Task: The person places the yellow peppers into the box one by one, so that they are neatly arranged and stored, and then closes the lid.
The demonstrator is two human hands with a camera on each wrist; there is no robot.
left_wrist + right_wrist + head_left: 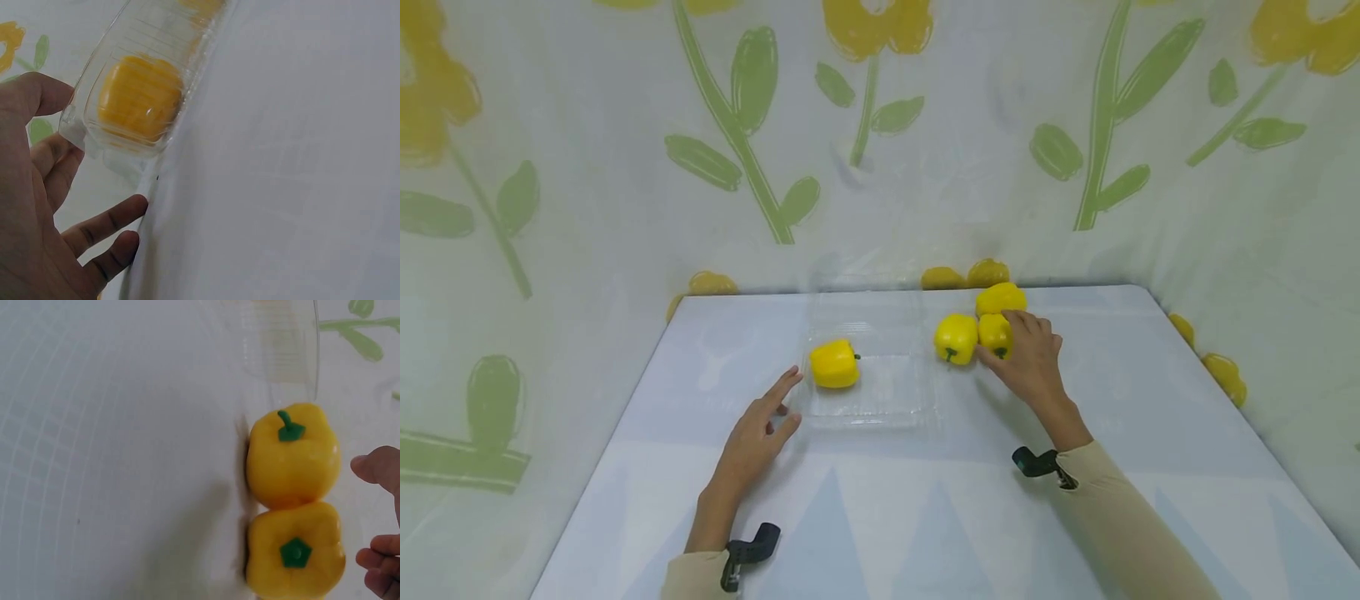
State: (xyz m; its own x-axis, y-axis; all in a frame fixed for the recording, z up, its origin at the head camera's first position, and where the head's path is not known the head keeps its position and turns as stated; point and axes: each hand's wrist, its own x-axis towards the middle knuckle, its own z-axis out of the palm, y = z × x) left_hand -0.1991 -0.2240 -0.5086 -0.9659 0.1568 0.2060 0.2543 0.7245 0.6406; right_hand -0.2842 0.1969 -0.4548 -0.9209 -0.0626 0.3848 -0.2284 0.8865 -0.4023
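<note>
A clear container (887, 392) on the desk (872, 533) holds one yellow pepper (833, 364) in its left part, while three more sit to the right of it: a near-left pepper (955, 335), a near-right pepper (995, 332) and a far pepper (1001, 297). The right hand (1036, 364), also to the container's right, is over the near-right pepper with its fingers bent around it but, as the right wrist view suggests, not clenched on anything; whether a fingertip touches is hard to tell. The left hand (752, 433) is just beside the container's left edge, its fingers spread and grasping nothing, though contact with the plastic is unclear. The likeliest trouble is a careless pinch: the three peppers are bunched close, so a thumb wedged between them could set a neighbour rolling away from the container. The plastic looks light, so a bump from the left hand could slide it and roll the pepper inside. That pepper lies on its side, stem toward the container's right, long axis running left to right. The two near peppers point their stems toward the person; the far one's stem is hidden.
</note>
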